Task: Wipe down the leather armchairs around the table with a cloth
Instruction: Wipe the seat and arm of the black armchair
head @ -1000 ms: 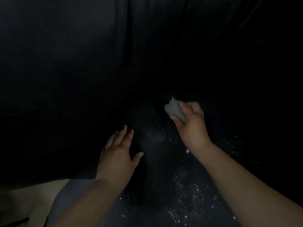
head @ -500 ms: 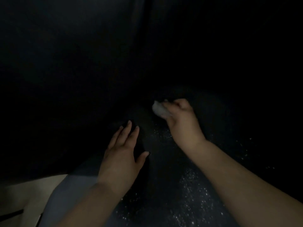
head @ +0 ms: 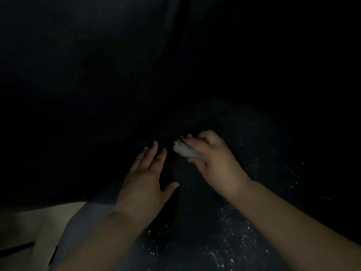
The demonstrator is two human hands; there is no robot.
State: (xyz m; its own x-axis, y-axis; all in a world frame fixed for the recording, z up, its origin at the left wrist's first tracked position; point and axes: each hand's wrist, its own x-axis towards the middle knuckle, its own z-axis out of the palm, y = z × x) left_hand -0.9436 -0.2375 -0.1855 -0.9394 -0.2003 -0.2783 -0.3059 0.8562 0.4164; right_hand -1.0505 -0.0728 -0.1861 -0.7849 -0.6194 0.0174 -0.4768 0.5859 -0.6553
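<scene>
Risk first: could easily have missed the dim crease at the back of the dark leather armchair seat (head: 244, 222), too poorly lit to judge clean from dirty. Could also have dragged the pale specks scattered over the seat into that crease rather than lifting them, since the small crumpled white cloth (head: 185, 151) was bunched into a tight wad with little face left to catch them. Might have slipped from so small a grip under a hard push.

Right hand (head: 213, 159): reached forward over the seat, knuckles up, fingers curled round the cloth and pinching it, wad poking out toward the left, low over the rear of the seat; contact with the leather not certain in the gloom.

Left hand (head: 146, 180): just left of the cloth and apart from it, laid flat with straight fingers pointing ahead and thumb splayed toward the seat's middle, holding nothing, seemingly braced at the seat's left edge.
</scene>
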